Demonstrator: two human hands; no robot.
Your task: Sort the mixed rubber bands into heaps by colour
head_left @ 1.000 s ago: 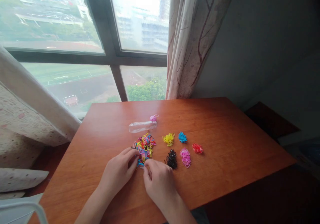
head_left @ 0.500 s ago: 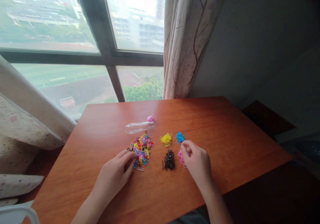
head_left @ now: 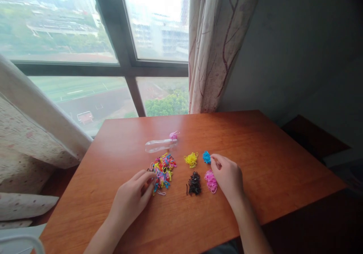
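Note:
My left hand point(head_left: 136, 189) rests at the left edge of a mixed heap of colourful rubber bands point(head_left: 164, 167). Its fingers are curled, with the tips against the heap; what they pinch is hidden. My right hand point(head_left: 228, 174) is closed in a pinch beside the small blue pile of bands point(head_left: 207, 157). Anything between those fingertips is too small to make out. Just below them lies a pink pile point(head_left: 211, 181), partly covered by the hand. Yellow bands point(head_left: 191, 159) and black bands point(head_left: 194, 184) sit in separate piles between my hands.
Behind the heap lies a clear bottle-shaped container point(head_left: 159, 145) with a pink piece point(head_left: 174, 135) at its neck. The wooden table point(head_left: 127, 133) stands against a window, with curtains point(head_left: 210, 57) on both sides. A white curved edge point(head_left: 25, 240) shows at the lower left.
My right hand has shifted slightly up and right, uncovering more of the pink pile and hiding the red bit seen earlier. My left hand stays at the heap. The view has moved slightly.

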